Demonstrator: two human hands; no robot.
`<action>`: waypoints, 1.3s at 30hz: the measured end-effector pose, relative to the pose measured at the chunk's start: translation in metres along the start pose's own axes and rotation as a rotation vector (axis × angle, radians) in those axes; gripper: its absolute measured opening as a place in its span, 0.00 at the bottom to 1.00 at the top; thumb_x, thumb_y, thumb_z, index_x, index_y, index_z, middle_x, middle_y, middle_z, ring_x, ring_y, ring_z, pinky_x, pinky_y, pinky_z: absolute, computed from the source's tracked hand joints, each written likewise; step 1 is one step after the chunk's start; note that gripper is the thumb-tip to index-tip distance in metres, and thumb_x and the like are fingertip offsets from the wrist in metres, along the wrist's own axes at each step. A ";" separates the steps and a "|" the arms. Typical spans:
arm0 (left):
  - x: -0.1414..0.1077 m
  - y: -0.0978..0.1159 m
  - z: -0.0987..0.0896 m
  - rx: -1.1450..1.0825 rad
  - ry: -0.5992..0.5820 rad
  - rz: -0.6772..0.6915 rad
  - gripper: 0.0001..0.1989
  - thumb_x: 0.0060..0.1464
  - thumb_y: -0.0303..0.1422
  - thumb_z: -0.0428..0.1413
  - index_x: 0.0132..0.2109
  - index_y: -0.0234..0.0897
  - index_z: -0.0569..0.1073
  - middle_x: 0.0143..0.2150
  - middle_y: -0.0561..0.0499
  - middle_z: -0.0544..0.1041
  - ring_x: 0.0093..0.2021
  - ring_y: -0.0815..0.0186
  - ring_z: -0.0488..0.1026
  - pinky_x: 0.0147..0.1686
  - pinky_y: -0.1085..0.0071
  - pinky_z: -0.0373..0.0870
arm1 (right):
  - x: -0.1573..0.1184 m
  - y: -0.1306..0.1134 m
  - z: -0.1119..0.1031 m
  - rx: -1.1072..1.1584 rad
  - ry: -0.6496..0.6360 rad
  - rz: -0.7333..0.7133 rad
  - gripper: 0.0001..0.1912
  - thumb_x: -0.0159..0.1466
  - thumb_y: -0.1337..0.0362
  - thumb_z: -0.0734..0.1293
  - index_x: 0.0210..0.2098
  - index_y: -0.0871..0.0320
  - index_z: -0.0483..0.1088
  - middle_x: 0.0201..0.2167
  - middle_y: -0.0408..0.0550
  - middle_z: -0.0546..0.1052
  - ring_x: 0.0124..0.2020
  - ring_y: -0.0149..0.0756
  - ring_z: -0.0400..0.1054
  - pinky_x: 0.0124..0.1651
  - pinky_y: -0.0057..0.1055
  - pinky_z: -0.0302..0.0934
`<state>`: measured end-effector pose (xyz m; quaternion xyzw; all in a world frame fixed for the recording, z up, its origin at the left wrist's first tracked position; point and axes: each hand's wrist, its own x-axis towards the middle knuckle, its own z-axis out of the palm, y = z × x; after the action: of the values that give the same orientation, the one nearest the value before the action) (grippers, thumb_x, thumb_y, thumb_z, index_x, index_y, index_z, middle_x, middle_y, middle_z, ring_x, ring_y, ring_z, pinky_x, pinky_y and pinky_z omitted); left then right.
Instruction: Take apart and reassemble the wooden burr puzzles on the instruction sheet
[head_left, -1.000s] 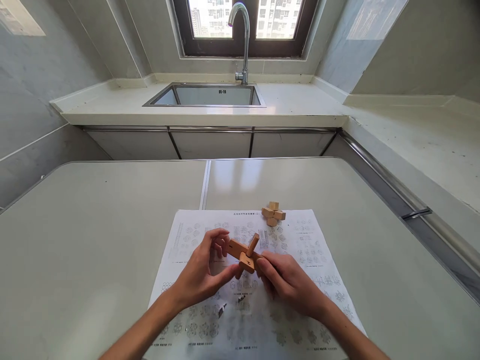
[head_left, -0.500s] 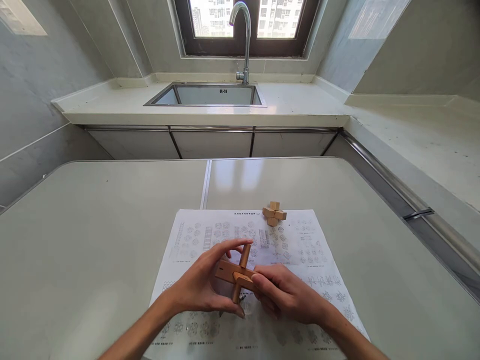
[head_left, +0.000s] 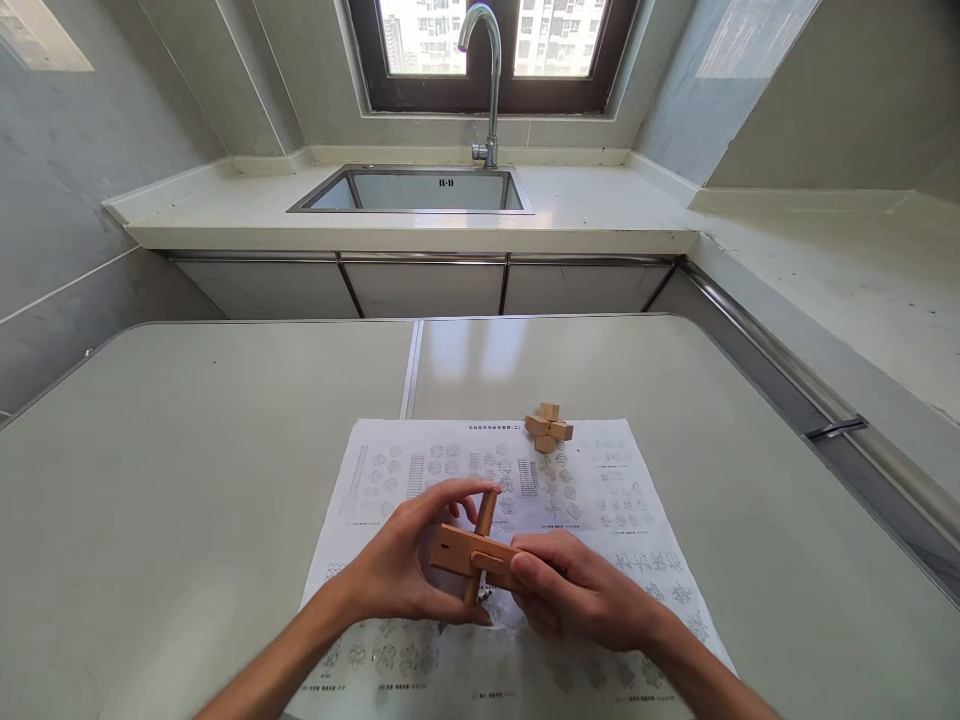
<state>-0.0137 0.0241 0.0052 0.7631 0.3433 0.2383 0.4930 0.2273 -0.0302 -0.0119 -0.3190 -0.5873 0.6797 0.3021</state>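
Note:
Over the printed sheet, both of my hands are on a brown wooden interlocking puzzle (head_left: 456,550), a flat bar crossed by a rounded rod (head_left: 486,512). My left hand (head_left: 405,555) pinches the rod's two ends, index finger on top and thumb below. My right hand (head_left: 577,590) grips the bar's right end between thumb and fingers, which hide that end. A shorter rounded piece (head_left: 491,566) lies nearly flat along the bar, right of the rod. Farther back, a pale wooden burr puzzle (head_left: 548,428) rests on the sheet's upper edge.
The printed sheet (head_left: 450,670) of puzzle drawings covers the near middle of the light table (head_left: 187,450). Beyond the table are a counter (head_left: 585,200), a sink (head_left: 412,211) and a tall faucet (head_left: 495,90). Another counter runs along the right.
The shorter piece, which stood out at an angle, now sits nearly in line with the bar. The bar has turned its broad face more toward me, and the rod has shifted slightly left.

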 end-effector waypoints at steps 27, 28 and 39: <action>0.003 -0.012 -0.007 -0.294 0.000 0.043 0.28 0.50 0.42 0.73 0.57 0.44 0.76 0.43 0.44 0.82 0.57 0.49 0.77 0.58 0.50 0.74 | 0.006 0.012 -0.001 -0.529 0.669 0.003 0.19 0.76 0.48 0.59 0.45 0.56 0.74 0.25 0.43 0.74 0.23 0.36 0.66 0.28 0.31 0.59; 0.003 -0.012 -0.007 -0.296 -0.006 0.036 0.28 0.50 0.43 0.73 0.56 0.44 0.76 0.45 0.43 0.82 0.56 0.49 0.78 0.58 0.49 0.74 | 0.006 0.013 0.000 -0.568 0.675 -0.002 0.19 0.76 0.49 0.60 0.44 0.56 0.74 0.25 0.44 0.74 0.23 0.36 0.66 0.28 0.31 0.59; 0.002 -0.007 -0.012 -0.296 -0.005 -0.057 0.23 0.46 0.43 0.75 0.48 0.41 0.82 0.66 0.37 0.73 0.49 0.49 0.81 0.45 0.56 0.82 | 0.007 0.016 0.000 -0.845 0.658 -0.105 0.11 0.76 0.59 0.62 0.38 0.54 0.71 0.32 0.48 0.77 0.31 0.39 0.70 0.34 0.33 0.60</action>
<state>-0.0230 0.0351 0.0034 0.6726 0.3248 0.2702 0.6075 0.2223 -0.0267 -0.0285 -0.5791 -0.6993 0.2322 0.3489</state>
